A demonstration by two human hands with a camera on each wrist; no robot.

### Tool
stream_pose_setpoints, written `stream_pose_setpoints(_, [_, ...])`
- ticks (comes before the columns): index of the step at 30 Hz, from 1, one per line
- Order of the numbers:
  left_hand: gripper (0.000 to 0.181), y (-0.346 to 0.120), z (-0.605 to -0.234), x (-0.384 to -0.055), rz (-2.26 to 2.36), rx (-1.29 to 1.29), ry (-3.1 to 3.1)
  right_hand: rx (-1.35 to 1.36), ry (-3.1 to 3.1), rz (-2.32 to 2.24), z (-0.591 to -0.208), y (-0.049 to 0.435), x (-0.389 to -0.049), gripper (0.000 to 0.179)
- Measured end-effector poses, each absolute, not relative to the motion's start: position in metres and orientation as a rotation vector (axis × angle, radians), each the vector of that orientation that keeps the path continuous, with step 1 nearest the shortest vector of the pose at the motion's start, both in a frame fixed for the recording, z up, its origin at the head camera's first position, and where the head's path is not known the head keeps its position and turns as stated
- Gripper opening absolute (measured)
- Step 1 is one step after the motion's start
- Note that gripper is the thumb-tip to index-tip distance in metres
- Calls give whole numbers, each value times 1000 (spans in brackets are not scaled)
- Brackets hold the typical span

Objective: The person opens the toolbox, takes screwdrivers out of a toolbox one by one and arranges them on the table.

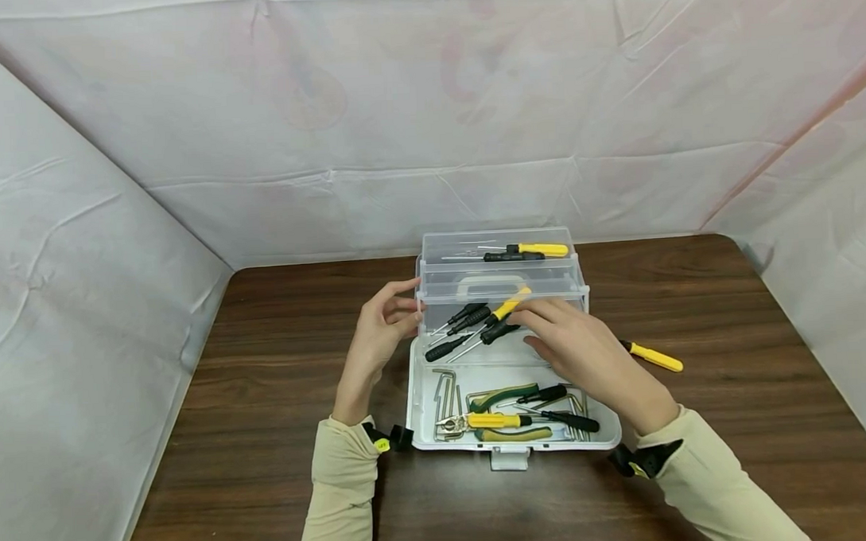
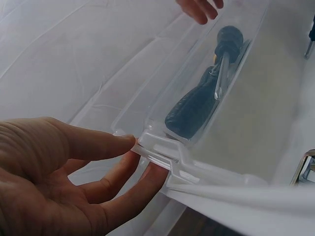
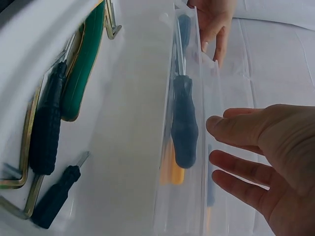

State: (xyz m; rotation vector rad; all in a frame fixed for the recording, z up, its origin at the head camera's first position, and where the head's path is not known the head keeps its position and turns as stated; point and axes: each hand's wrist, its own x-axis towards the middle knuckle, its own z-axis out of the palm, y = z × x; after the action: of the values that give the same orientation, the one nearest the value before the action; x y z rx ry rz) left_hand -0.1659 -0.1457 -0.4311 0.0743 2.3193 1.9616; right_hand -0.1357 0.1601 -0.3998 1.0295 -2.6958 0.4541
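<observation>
A toolbox with a white base (image 1: pixel 412 406) and clear fold-out trays (image 1: pixel 501 278) stands unfolded on the table. With thumb and fingers, my left hand (image 1: pixel 381 328) pinches the clear plastic edge at the left end of a tray. My right hand (image 1: pixel 589 349) hovers by the tray's right part; in the right wrist view its loosely spread fingers hold nothing. Black-handled screwdrivers (image 3: pixel 185 123) and a yellow-handled screwdriver (image 1: pixel 511 303) lie in the lower tray. Farther back, another yellow-handled screwdriver (image 1: pixel 543 249) lies beside a black one (image 1: pixel 514 256).
The base holds several hex keys (image 1: pixel 448 393), green-handled pliers (image 1: pixel 505 396), black-handled screwdrivers (image 1: pixel 570 420) and a yellow-handled one (image 1: pixel 495 420). One more yellow-handled tool (image 1: pixel 654 357) lies on the brown table (image 1: pixel 286 371) at right. White sheeting (image 1: pixel 398 104) encloses the table's back and sides.
</observation>
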Motion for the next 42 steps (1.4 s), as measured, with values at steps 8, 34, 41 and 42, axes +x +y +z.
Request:
stream_pose_setpoints(8, [55,-145,-431,-165,1960,69,2317,1092,-2700,398,-402,151,-142,39])
stream_pose_setpoints(34, [56,-142,-430,-164,1962,38,2315,1073,-2748,278,-404,143,-144,29])
stream_pose_setpoints(41, [56,-143,-430,-164,1958,43,2323,1069,-2767,285,-405,143,-144,32])
stream_pose_setpoints(42, [56,-144,-431,-164,1954,44,2328,1068,-2767,280,-405,143,-144,33])
